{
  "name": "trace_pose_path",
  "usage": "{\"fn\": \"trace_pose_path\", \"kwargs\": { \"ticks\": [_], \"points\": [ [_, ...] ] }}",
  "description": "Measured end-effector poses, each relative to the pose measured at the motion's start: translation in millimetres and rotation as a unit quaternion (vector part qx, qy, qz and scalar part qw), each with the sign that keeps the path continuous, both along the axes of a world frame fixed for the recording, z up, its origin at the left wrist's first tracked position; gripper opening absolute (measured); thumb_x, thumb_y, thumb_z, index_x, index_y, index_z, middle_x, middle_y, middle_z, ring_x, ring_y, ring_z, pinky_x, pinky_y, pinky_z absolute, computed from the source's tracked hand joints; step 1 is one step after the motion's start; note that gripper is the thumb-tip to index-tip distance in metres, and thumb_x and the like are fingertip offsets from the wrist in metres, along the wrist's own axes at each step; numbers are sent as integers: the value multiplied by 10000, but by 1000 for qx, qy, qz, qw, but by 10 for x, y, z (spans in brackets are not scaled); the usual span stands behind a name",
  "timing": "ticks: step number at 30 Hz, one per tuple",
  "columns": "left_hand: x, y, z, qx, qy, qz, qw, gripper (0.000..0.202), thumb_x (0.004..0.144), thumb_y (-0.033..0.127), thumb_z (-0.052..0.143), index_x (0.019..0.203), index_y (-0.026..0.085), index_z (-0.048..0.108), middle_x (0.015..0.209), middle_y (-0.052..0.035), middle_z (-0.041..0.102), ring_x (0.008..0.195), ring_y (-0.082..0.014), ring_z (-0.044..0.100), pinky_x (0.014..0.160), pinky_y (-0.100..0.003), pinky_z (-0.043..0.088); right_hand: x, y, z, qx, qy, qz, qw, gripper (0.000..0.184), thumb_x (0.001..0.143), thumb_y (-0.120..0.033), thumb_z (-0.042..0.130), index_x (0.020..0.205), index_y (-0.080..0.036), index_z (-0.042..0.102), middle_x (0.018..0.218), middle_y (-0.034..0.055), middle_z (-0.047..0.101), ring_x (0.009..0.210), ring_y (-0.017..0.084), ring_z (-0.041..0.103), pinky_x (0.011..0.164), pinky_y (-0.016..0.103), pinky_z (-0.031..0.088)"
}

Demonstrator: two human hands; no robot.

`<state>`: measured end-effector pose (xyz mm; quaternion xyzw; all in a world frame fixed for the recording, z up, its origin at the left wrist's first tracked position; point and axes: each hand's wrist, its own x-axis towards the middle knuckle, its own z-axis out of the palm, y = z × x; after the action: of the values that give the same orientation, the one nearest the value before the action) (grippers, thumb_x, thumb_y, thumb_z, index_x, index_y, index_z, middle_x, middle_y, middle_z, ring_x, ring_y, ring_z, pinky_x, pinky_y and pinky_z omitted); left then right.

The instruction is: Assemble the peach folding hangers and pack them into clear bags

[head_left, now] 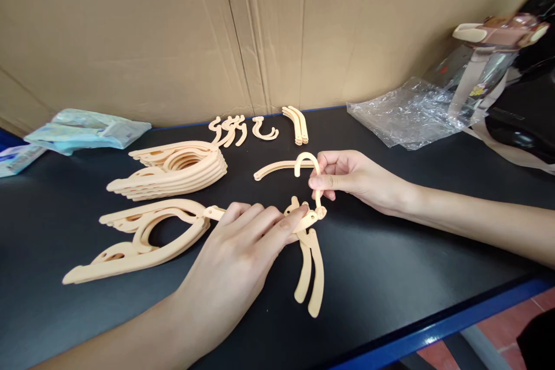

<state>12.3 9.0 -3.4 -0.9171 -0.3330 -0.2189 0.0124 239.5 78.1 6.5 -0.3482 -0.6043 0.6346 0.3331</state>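
Note:
My right hand pinches a cream plastic hanger hook upright, its curl at the top. The hook's knobbed lower end meets a small cream hanger arm piece, which my left hand presses under its fingers. My left palm hides part of these pieces. Two curved arm pieces lie just below the fingertips. Another curved strip reaches behind my right fingers. Left of my left hand lies a folded hanger, with a short link at its right end running toward my knuckles.
A stack of folded hangers lies at left. Several loose hooks and curved strips sit near the cardboard wall. Blue packets are far left. Clear plastic wrap and a strapped bottle stand right.

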Motion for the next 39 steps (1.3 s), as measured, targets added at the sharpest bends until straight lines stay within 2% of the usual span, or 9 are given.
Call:
{"fn": "trace_pose_path", "kwargs": {
  "ticks": [5, 10, 14, 22, 32, 39],
  "points": [
    [-12, 4, 28, 49, 6, 13, 999, 344, 1021, 69, 372, 1315, 163, 525, 800, 15, 589, 674, -166, 469, 624, -304, 305, -59, -68, 2, 8, -19, -7, 1000, 348, 672, -363, 872, 672, -176, 578, 651, -15, 672, 575, 92, 547, 548, 232, 409],
    [2, -1, 79, 59, 11, 18, 998, 340, 1021, 81, 388, 1334, 126, 515, 844, 3, 641, 691, -167, 499, 626, -313, 318, -40, -60, 13, 1, 6, -24, 1000, 350, 709, -363, 847, 671, -181, 550, 648, -24, 667, 542, 74, 490, 559, 236, 387],
    [10, -24, 89, 36, -11, 25, 999, 305, 1033, 131, 416, 1318, 96, 518, 883, -14, 668, 729, -168, 523, 643, -314, 355, 10, -17, 16, -36, 47, -25, 998, 290, 746, -344, 822, 763, -178, 584, 707, -26, 665, 592, 73, 485, 614, 232, 396],
    [20, -64, 79, -38, -79, 20, 996, 272, 1027, 112, 441, 1277, 158, 539, 981, -16, 671, 814, -142, 556, 721, -284, 420, 48, 11, 4, -64, 67, 10, 996, 258, 776, -325, 804, 824, -191, 589, 728, -36, 647, 639, 85, 527, 661, 238, 411],
    [57, -30, 64, -31, -112, -1, 993, 215, 1021, 119, 472, 1212, 141, 568, 976, -23, 685, 835, -125, 589, 775, -273, 429, 43, 19, 3, -63, 47, 20, 997, 258, 762, -310, 812, 794, -184, 590, 708, -38, 658, 604, 69, 506, 612, 220, 378],
    [55, -30, 81, -41, -102, -22, 994, 270, 1013, 77, 466, 1260, 167, 524, 1022, -1, 686, 851, -117, 594, 768, -272, 418, 29, 10, 18, -48, 34, 29, 998, 277, 751, -313, 822, 745, -181, 579, 677, -33, 668, 582, 72, 490, 598, 229, 362]
  ]
}}
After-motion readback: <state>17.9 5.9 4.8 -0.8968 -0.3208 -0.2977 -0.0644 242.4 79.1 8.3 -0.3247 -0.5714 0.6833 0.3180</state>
